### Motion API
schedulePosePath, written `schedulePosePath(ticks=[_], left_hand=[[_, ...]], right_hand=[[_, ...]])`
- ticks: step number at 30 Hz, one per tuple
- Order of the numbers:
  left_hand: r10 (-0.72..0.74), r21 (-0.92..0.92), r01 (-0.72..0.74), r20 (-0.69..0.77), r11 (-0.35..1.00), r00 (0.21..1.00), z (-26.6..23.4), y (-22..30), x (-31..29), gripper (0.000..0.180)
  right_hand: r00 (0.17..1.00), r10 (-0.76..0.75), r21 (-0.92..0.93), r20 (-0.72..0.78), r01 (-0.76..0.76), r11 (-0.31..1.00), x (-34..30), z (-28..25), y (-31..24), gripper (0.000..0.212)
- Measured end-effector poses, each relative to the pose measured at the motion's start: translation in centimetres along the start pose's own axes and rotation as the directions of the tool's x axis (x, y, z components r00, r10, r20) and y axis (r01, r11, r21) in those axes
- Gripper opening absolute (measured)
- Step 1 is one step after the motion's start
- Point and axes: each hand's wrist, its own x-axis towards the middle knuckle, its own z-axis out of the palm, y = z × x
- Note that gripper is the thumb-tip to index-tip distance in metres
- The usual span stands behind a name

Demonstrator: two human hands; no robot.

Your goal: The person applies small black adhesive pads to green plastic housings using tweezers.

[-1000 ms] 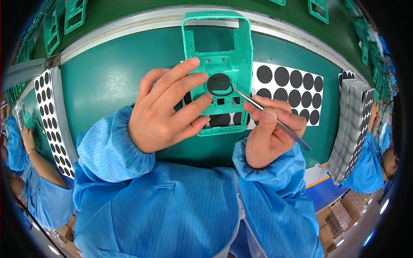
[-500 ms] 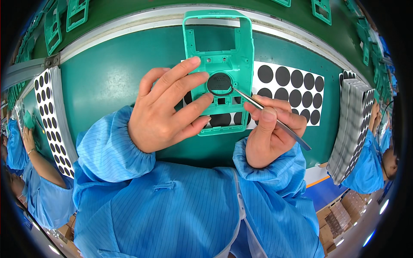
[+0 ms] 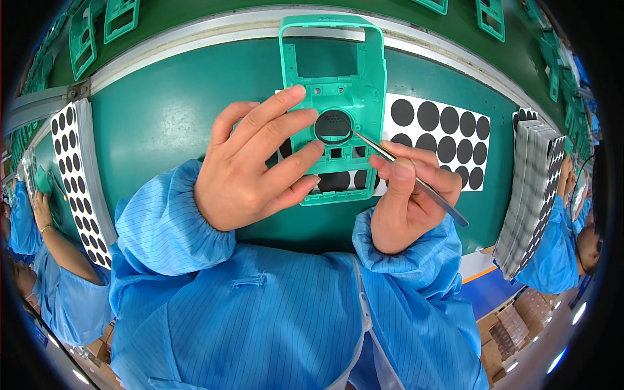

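A green plastic housing (image 3: 372,78) lies in front of me, partly over a white sheet of black round stickers (image 3: 478,130). In its round recess sits a black disc (image 3: 335,123), on which a pattern of small dots shows. My left hand (image 3: 250,162) is spread palm down over the housing's left side, with two fingertips at the disc's left rim. Between thumb and fingers, my right hand (image 3: 416,188) grips metal tweezers (image 3: 432,193). Their tip touches or nearly touches the disc's right edge; I cannot tell which.
Stacks of sticker sheets stand at the left (image 3: 81,182) and right (image 3: 530,195) of the green work table (image 3: 162,104). Beyond a pale rail (image 3: 195,51), more green housings (image 3: 121,19) lie on a green surface. People in blue sleeves work on both sides.
The housing has shifted very slightly to the right. The dot pattern on the disc shows more plainly now. Both hands keep nearly the same places, the tweezers still at the disc's edge.
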Motion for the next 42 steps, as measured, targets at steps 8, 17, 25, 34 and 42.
schedulePosePath(ticks=[8, 17, 25, 34, 42], left_hand=[[0.001, -0.001, -0.001, 0.005, 1.0, 1.0, 0.0, 0.1, 0.1, 0.039], [0.004, 0.009, -0.004, 0.011, 1.0, 1.0, 0.0, 0.3, 0.3, 0.038], [-0.025, 0.079, 0.025, 0.004, 0.997, 1.0, 0.4, 0.8, 1.3, 0.045], [-0.054, 0.138, 0.056, -0.022, 0.989, 0.998, 1.1, 1.2, 1.9, 0.043], [-0.064, 0.156, 0.064, -0.008, 0.986, 0.998, 1.4, 1.6, 2.4, 0.046]], right_hand=[[1.0, 0.019, -0.034, 0.008, -0.019, 0.999, 0.2, 0.1, -0.3, 0.022], [0.996, 0.076, -0.158, 0.046, -0.068, 0.985, 0.5, 0.0, -0.9, 0.017], [0.997, 0.056, -0.133, 0.059, -0.048, 0.99, 0.4, 0.0, -0.5, 0.017], [0.995, 0.008, -0.186, 0.1, 0.011, 0.983, 0.4, -0.1, -0.1, 0.017], [0.986, -0.127, -0.196, 0.109, 0.147, 0.97, 0.2, -0.5, 0.6, 0.019]])
